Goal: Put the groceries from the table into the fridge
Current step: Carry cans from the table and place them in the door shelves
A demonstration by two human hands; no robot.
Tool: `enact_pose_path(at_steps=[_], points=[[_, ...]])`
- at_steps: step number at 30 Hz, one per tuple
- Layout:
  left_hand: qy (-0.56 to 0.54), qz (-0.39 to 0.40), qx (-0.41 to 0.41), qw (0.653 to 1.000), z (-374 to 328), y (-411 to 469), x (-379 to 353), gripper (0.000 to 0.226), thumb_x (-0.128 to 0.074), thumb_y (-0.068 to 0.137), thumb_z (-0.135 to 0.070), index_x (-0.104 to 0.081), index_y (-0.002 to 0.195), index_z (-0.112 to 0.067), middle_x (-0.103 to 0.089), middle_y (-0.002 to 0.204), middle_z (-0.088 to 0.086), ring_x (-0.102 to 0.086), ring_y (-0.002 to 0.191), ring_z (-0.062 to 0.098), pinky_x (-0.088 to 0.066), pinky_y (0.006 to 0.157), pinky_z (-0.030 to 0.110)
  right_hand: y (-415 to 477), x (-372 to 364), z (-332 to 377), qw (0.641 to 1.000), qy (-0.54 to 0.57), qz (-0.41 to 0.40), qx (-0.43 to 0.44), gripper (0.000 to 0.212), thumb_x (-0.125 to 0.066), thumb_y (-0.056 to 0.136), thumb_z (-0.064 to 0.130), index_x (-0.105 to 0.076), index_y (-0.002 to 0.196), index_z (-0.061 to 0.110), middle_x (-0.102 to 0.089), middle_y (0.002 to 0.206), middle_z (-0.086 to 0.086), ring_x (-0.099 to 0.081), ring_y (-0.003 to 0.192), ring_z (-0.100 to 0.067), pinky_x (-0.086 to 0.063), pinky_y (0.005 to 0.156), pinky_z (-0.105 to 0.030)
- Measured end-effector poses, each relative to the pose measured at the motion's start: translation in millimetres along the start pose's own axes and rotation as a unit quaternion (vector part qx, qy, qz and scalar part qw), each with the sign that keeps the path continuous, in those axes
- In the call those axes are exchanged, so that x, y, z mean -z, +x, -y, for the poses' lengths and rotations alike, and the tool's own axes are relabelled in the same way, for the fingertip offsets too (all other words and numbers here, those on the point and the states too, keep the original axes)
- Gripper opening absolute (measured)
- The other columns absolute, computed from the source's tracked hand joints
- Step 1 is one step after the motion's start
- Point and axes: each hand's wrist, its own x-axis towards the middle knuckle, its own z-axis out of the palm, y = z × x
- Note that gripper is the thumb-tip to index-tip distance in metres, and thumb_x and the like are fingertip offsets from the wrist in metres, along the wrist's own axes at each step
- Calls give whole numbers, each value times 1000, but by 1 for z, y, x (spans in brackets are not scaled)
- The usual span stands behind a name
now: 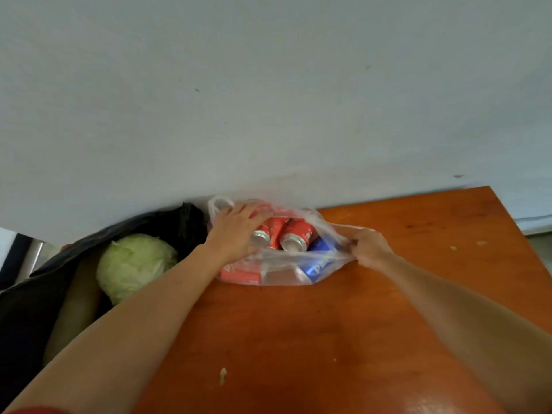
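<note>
**A:** AT THE TABLE, unpacking under way. We reach into a clear plastic bag (285, 274) of drink cans. It lies at the twelve o'clock edge of the orange table (328, 339), close to the wall.

**B:** Which hand does what?

**A:** Our right hand (369, 248) pinches the bag's rim at its three o'clock side and pulls the mouth wide. Our left hand (236, 231) reaches in from nine o'clock and lies palm down over one of the red cans (298, 231). From this height we cannot tell whether its fingers have closed round that can.

**B:** And the other groceries?

**A:** A blue can (321, 264) lies inside the bag, at five o'clock from the red ones. A cabbage (134, 264) sits in a black bag (30, 309) at nine o'clock, just beside the cans. The fridge is out of view.

**B:** So which step is this?

**A:** We judge it to be drawing a can out of the bag. The next move calls for a firm wrap round the can and a lift straight out through the mouth. The right hand should hold the thin film open so it does not snag. Only then do we turn toward the fridge.
</note>
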Motion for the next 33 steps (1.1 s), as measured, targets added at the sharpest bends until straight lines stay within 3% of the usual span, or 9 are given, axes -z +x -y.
enact_pose_path(at_steps=[4,8,11,13,15,21,23,27,33], points=[[-191,37,91,977,7,-2,-13,67,-45,85,-65,-34,145,-37,-23,156,-2,-26,141,25,-27,110,48,-11,9,14,989,-116,-56,70,29,-60,87,24,-66,116,20,-67,113,-8,-63,101,-31,-52,78,-37],[-228,48,122,965,3,-10,-22,70,-55,88,-53,-24,148,-35,-12,159,6,-33,138,33,-39,104,50,-29,19,59,894,-245,-188,326,37,-73,71,5,-70,106,15,-67,107,-6,-62,98,-28,-54,74,-41],[-172,57,109,977,1,-13,-21,86,-70,79,-40,-19,149,-32,-13,157,9,-45,128,38,-49,91,48,-25,10,92,852,-336,-40,400,43,-61,83,7,-60,124,19,-56,128,-2,-49,119,-25,-49,90,-40],[-139,55,112,982,-1,-13,-19,91,-73,77,-37,-16,148,-31,-13,156,9,-47,125,38,-50,87,49,-19,0,104,832,-382,19,403,50,-55,90,16,-44,139,21,-43,143,0,-36,133,-22,-47,92,-37],[-120,52,134,982,-8,-11,-20,95,-75,75,-42,-15,148,-28,-13,155,10,-44,128,37,-46,90,52,-15,-12,112,829,-410,11,379,60,-58,88,26,-35,143,18,-36,148,-3,-32,135,-24,-46,87,-37],[-112,-12,198,974,-28,0,-32,90,-73,75,-49,-24,142,-17,-29,145,18,-42,126,38,-45,90,49,-10,-44,117,876,-409,-26,255,84,-59,72,62,-38,135,10,-39,137,-12,-36,123,-32,-40,79,-42],[-111,-24,195,974,-27,0,-34,80,-71,79,-40,-27,141,-16,-30,144,19,-43,125,39,-45,89,48,-12,-58,118,891,-398,-41,215,80,-62,74,56,-36,131,7,-39,134,-17,-37,118,-34,-42,77,-44],[-142,-17,189,971,-20,-6,-29,78,-71,79,-31,-27,142,-17,-30,145,17,-45,124,39,-46,93,50,-16,-55,127,902,-371,-67,208,42,-52,88,19,-39,127,8,-41,129,-19,-42,114,-35,-45,74,-42],[-148,1,165,975,-24,-20,1,82,-74,72,-42,-33,139,-20,-36,144,9,-50,120,35,-48,89,46,-33,-11,127,903,-360,-47,230,45,-56,85,31,-45,127,18,-48,123,-17,-51,107,-35,-42,75,-39]])
